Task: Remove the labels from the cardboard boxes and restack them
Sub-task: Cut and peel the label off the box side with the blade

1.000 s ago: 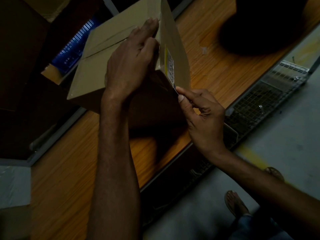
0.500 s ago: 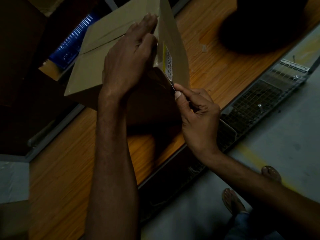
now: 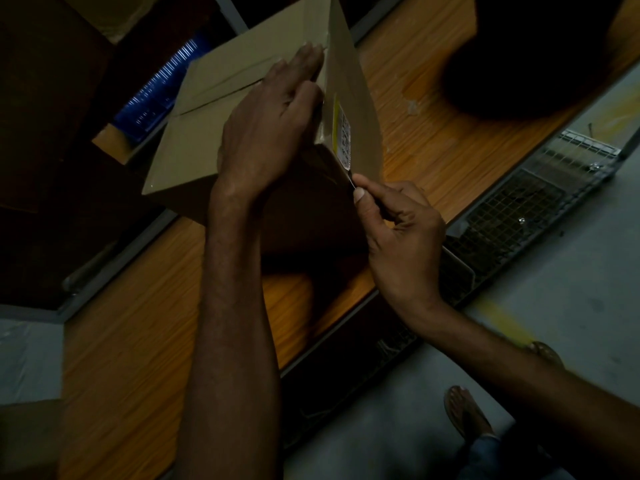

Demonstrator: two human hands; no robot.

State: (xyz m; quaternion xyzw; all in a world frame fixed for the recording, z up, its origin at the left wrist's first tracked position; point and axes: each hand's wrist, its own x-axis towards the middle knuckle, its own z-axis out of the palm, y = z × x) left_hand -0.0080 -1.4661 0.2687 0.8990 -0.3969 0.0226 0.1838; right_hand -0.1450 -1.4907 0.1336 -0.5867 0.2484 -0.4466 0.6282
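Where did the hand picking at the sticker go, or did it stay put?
No, it hardly moved. The right hand still pinches at the lower corner of the label on the cardboard box, no nearer the wire mesh.

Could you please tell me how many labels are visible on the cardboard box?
1: the label on the cardboard box, right side face, just above the right hand, which pinches a thin strip at its lower end. Other faces are hidden; more may exist.
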